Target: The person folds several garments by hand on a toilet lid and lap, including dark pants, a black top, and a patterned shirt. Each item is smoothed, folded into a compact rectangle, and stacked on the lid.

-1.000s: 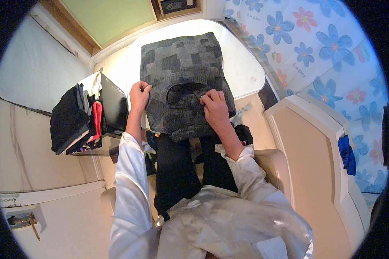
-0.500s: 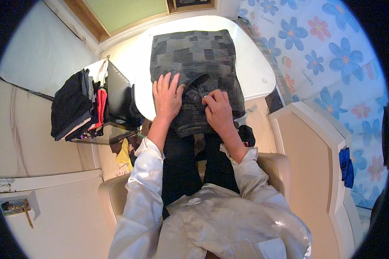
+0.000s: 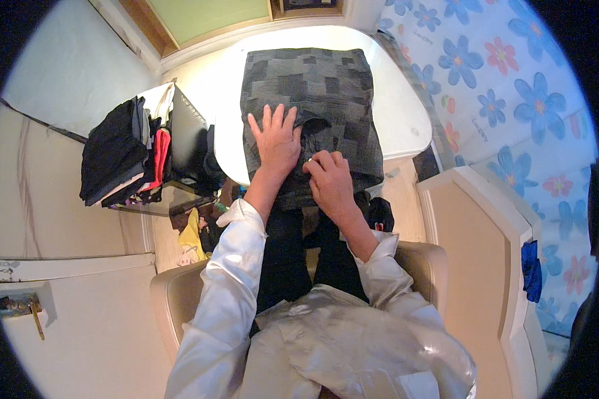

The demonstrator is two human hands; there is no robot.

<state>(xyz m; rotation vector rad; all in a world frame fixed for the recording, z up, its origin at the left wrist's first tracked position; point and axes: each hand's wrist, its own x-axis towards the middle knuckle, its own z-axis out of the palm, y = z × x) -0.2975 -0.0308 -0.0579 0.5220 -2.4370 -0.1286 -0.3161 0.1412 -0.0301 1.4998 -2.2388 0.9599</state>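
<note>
A dark grey patchwork-patterned garment (image 3: 333, 86), apparently a folded shirt, lies on the white table (image 3: 402, 123) in front of me, its collar turned toward me. My left hand (image 3: 276, 144) rests flat on it, left of the neck opening, fingers spread. Just below that opening, my right hand (image 3: 329, 176) has its fingers curled in a pinch at the collar's front. A small pale spot shows at these fingertips; whether it is a button or a ring I cannot tell. The garment's near edge hangs close to my knees.
On the left, a stack of folded dark clothes (image 3: 116, 149) with a red piece sits on a black stand (image 3: 190, 136). A yellow cloth (image 3: 192, 236) is below it. I sit in a beige armchair (image 3: 422, 266). A flowered curtain (image 3: 499, 86) hangs on the right.
My right hand has moved slightly down toward me along the collar front, still pinched. The left hand stays flat on the garment. The whole view has shifted a little.
</note>
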